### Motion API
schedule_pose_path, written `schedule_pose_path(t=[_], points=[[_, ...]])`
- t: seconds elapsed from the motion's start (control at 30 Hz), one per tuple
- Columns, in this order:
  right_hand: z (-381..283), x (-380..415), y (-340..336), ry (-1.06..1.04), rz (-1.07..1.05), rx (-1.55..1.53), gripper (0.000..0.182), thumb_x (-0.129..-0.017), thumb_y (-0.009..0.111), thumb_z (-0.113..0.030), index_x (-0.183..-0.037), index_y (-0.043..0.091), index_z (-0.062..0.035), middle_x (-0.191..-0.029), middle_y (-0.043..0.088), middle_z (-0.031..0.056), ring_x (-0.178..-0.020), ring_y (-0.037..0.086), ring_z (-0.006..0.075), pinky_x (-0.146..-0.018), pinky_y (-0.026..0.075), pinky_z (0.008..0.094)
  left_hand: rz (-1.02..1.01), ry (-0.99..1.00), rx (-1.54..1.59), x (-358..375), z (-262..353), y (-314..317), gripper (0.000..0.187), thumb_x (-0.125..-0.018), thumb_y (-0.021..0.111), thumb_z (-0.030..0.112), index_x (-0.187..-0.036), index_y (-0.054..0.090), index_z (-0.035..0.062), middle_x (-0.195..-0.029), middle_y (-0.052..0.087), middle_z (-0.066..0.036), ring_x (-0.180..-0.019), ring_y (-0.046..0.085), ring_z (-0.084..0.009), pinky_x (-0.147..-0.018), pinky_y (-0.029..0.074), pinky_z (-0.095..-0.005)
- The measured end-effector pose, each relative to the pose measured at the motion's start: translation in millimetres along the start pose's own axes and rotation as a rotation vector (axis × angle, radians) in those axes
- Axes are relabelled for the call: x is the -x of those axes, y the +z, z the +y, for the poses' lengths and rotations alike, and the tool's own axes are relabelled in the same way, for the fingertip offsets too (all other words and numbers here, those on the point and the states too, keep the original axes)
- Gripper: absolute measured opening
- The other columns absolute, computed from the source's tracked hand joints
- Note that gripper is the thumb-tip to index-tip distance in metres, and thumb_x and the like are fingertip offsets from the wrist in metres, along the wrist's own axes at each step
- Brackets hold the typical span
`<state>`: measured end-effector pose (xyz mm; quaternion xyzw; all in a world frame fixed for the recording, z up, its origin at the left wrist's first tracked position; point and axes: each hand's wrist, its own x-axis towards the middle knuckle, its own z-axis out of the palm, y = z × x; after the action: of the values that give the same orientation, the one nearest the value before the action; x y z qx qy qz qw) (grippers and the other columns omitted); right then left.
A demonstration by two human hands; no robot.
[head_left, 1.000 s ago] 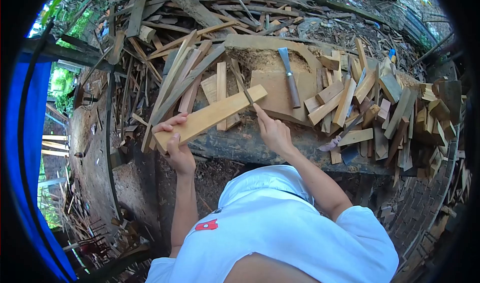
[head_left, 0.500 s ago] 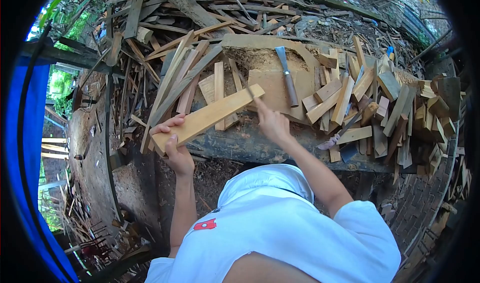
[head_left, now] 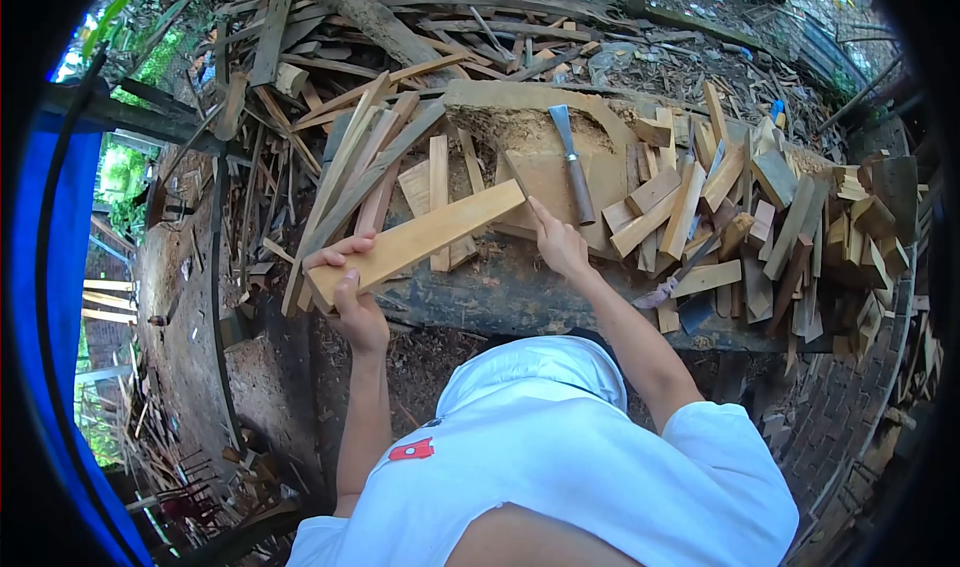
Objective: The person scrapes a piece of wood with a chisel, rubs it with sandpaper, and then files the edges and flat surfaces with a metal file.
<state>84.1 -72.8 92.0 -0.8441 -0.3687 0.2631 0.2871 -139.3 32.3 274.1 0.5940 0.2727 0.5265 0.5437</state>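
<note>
Board (head_left: 425, 235), wooden: held aslant, toward 10 o'clock from view centre.
Left hand (head_left: 357, 302): fingers clamped on its 8-o'clock end. Right hand (head_left: 562, 244): fingers closed on narrow tool (head_left: 515, 176) at its 2-o'clock end; contact unclear. Risk: a one-ended grip could let wood twist under pressure, tool slipping off.

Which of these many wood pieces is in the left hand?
The long pale board: its lower-left end is gripped by the left hand, while the other pieces lie outside that grip.
</note>
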Motion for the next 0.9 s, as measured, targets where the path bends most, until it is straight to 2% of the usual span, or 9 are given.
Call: schedule_pose_path(t=[0.17,0.37,0.47,0.6,0.63,0.73,0.83,0.9], points=[[-19.9,33.3,-3.5,-0.07,-0.001,-0.119,0.043,-0.1,0.041,-0.032,-0.142,0.046,-0.0305,-0.077,0.065,0.0281,-0.077,0.065,0.0464,-0.072,0.052,0.0554,0.0,-0.009,0.016,-6.0,-3.5,-4.7,0.018,-0.083,0.043,0.008,-0.1,0.037,0.0093,-0.101,0.061,-0.019,-0.115,0.055,-0.0365,-0.108,0.036,-0.0509],[0.3,-3.2,13.0,0.028,0.085,0.021,0.042,-0.1,0.041,-0.032,-0.142,0.045,-0.0326,-0.076,0.065,0.0288,-0.076,0.065,0.0463,-0.071,0.052,0.0556,-0.002,-0.022,0.018,-6.0,-2.0,-2.4,0.017,-0.084,0.043,0.009,-0.1,0.038,0.0096,-0.102,0.061,-0.019,-0.116,0.055,-0.0366,-0.108,0.035,-0.0511],[-1.0,3.4,20.2,-0.014,0.154,-0.058,0.043,-0.1,0.042,-0.033,-0.142,0.046,-0.0328,-0.078,0.065,0.0289,-0.075,0.066,0.0457,-0.07,0.052,0.056,-0.003,-0.007,0.001,-6.5,-0.7,-2.4,0.017,-0.084,0.043,0.009,-0.1,0.038,0.0094,-0.103,0.061,-0.019,-0.115,0.055,-0.0366,-0.108,0.036,-0.051],[-31.3,40.1,-0.2,-0.02,0.034,-0.086,0.042,-0.099,0.042,-0.033,-0.142,0.046,-0.033,-0.079,0.066,0.0283,-0.076,0.066,0.0454,-0.069,0.052,0.056,0.035,-0.014,0.02,-0.6,-5.2,-5.9,0.017,-0.084,0.042,0.009,-0.1,0.038,0.0091,-0.103,0.061,-0.019,-0.116,0.055,-0.0361,-0.107,0.036,-0.0508],[-31.0,36.6,-2.1,0.002,0.036,-0.029,0.043,-0.099,0.042,-0.032,-0.142,0.046,-0.0327,-0.079,0.066,0.028,-0.076,0.066,0.0454,-0.069,0.052,0.0561,0.082,-0.025,0.054,0.1,-3.6,-3.1,0.023,-0.08,0.041,0.004,-0.102,0.037,0.0065,-0.101,0.061,-0.02,-0.111,0.057,-0.035,-0.106,0.037,-0.0511],[-4.5,12.2,16.3,0.036,0.098,0.037,0.043,-0.099,0.043,-0.03,-0.142,0.045,-0.0324,-0.077,0.066,0.0271,-0.075,0.066,0.0453,-0.07,0.052,0.0562,0.071,-0.018,0.047,0.7,-2.5,-2.0,0.023,-0.08,0.042,0.004,-0.102,0.038,0.0065,-0.1,0.061,-0.02,-0.11,0.057,-0.035,-0.106,0.038,-0.051],[-7.2,7.0,11.6,-0.031,0.137,0.002,0.044,-0.098,0.044,-0.03,-0.142,0.045,-0.0323,-0.076,0.066,0.0279,-0.075,0.066,0.0451,-0.07,0.052,0.0563,0.05,0.011,0.019,-0.3,-2.1,-1.7,0.022,-0.08,0.042,0.004,-0.101,0.038,0.0065,-0.099,0.061,-0.02,-0.108,0.058,-0.035,-0.105,0.04,-0.0507],[-37.1,36.4,-11.6,-0.082,0.022,-0.014,0.044,-0.098,0.045,-0.03,-0.142,0.046,-0.0322,-0.077,0.066,0.0277,-0.075,0.066,0.045,-0.07,0.052,0.0563,0.063,0.013,0.01,0.3,-4.5,-3.2,0.02,-0.081,0.043,0.006,-0.101,0.038,0.0075,-0.1,0.061,-0.019,-0.11,0.058,-0.0351,-0.105,0.04,-0.0507]])
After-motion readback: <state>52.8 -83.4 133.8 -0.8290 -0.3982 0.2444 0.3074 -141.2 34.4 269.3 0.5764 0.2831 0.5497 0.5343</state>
